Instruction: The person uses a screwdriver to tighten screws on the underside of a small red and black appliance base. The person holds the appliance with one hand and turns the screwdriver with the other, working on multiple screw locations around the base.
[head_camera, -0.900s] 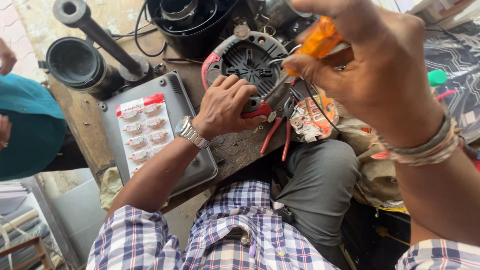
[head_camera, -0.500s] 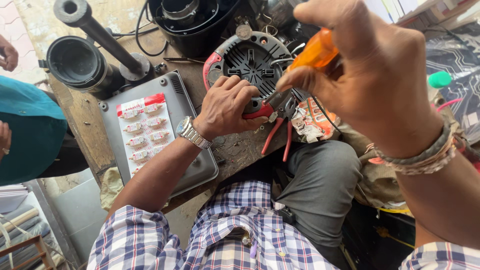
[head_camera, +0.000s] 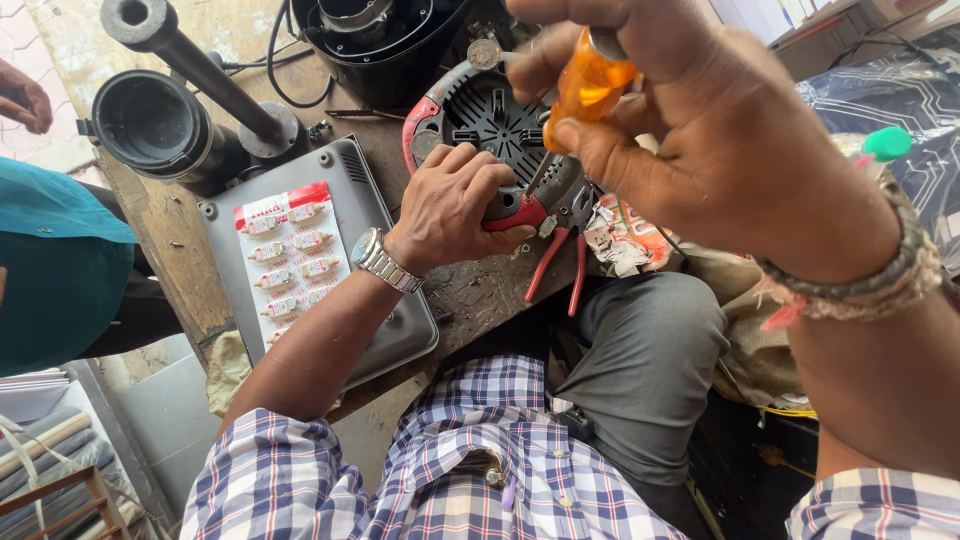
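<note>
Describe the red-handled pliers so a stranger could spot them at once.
Start at the round black vented housing on the wooden bench. Just below it, right of the left hand, lie the pliers, handles pointing toward the person. Their two thin red handles set them apart from the orange-handled screwdriver in the right hand.

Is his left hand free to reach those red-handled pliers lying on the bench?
Probably yes, though not at once. The left hand rests on the round black vented housing, right beside the red-handled pliers. Nothing lies between them, but that hand is pressed on the housing while the right hand works an orange-handled screwdriver.
</note>
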